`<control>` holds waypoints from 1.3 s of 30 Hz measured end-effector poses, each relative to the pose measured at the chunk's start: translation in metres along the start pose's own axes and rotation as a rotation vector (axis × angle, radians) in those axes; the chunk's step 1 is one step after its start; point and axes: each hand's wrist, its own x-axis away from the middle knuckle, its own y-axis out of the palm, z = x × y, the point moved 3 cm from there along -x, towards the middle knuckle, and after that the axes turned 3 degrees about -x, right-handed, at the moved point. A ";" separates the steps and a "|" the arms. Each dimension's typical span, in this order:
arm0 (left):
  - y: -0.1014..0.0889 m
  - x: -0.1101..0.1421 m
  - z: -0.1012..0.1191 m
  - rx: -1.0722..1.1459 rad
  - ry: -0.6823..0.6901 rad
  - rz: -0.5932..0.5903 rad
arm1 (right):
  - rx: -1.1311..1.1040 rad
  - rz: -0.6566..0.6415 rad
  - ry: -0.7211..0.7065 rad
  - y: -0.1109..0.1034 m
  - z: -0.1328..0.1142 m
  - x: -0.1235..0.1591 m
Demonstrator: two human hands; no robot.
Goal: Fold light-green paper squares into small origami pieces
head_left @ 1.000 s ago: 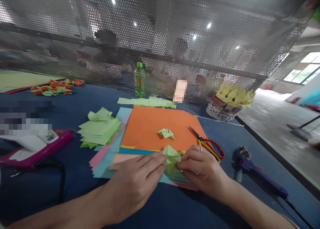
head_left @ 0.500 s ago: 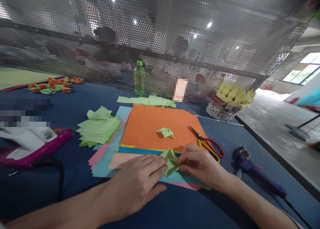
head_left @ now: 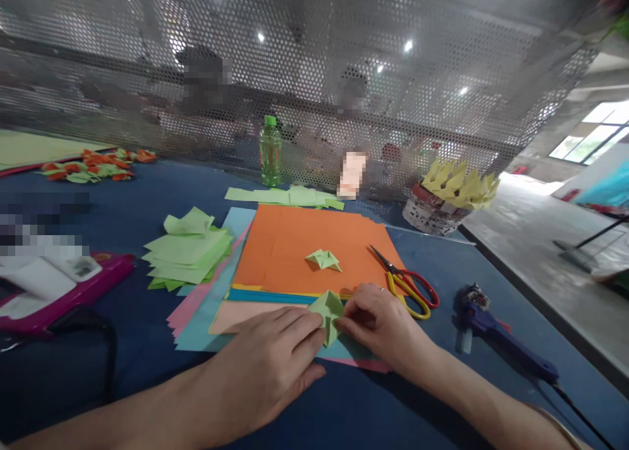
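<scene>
A light green folded paper (head_left: 330, 306) lies at the front of a stack of coloured sheets, its top corner pointing away from me. My left hand (head_left: 275, 355) holds its left side down with the fingertips, fingers close together and thumb below. At the right side, thumb and forefinger of my right hand (head_left: 383, 325) pinch the edge. Part of the paper is hidden under my fingers. A smaller folded green piece (head_left: 324, 259) rests just beyond, on the orange sheet (head_left: 289, 240). Red and yellow handled scissors (head_left: 407, 283) lie beyond my right hand, blades toward the far left.
Green paper squares (head_left: 189, 253) are piled at the left, near a magenta device (head_left: 105, 280). A blue glue gun (head_left: 508, 345) with a cord lies right. Behind stand a green bottle (head_left: 270, 152), a basket with yellow paper points (head_left: 437, 204) and a perforated metal screen (head_left: 304, 63).
Both hands still hold the green paper. My right fingers have shifted slightly left along its right side. The whole view has moved a little.
</scene>
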 end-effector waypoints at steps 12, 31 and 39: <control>0.003 0.001 -0.001 0.010 0.020 -0.043 | -0.051 0.006 -0.052 0.000 0.005 0.000; -0.006 0.003 -0.001 -0.014 0.034 0.079 | 0.010 -0.001 -0.059 -0.002 -0.002 -0.003; 0.001 0.003 -0.005 -0.089 -0.057 0.056 | 0.016 0.006 -0.044 -0.002 -0.003 -0.003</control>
